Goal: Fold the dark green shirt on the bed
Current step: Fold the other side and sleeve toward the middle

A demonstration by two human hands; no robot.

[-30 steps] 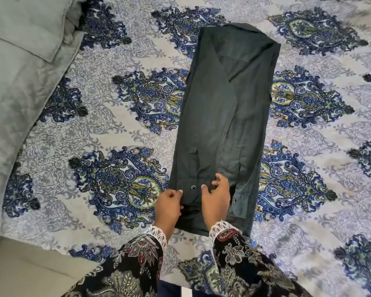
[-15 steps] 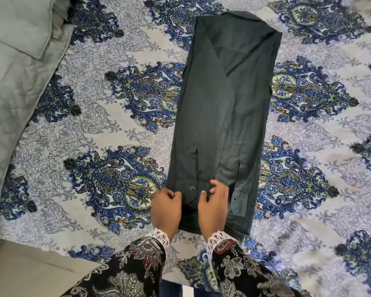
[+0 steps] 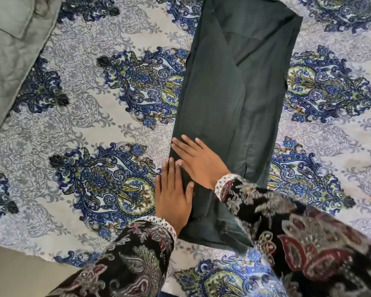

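I see soft, even daylight with faint shadows and no glare. My right sleeve (image 3: 304, 239) smears with motion blur, and the wide lens bends the frame edges.

Counts: 1 shirt, 2 hands, 2 sleeves, 1 bedsheet, 1 quilt.
One dark green shirt (image 3: 234, 99), folded long. Two hands: left hand (image 3: 173, 195), right hand (image 3: 198, 158), both flat, fingers spread. Two dark floral sleeves, left sleeve (image 3: 137, 260), right sleeve (image 3: 298, 232). One patterned bedsheet (image 3: 90, 133). One grey-green quilt (image 3: 7, 61) at the left.
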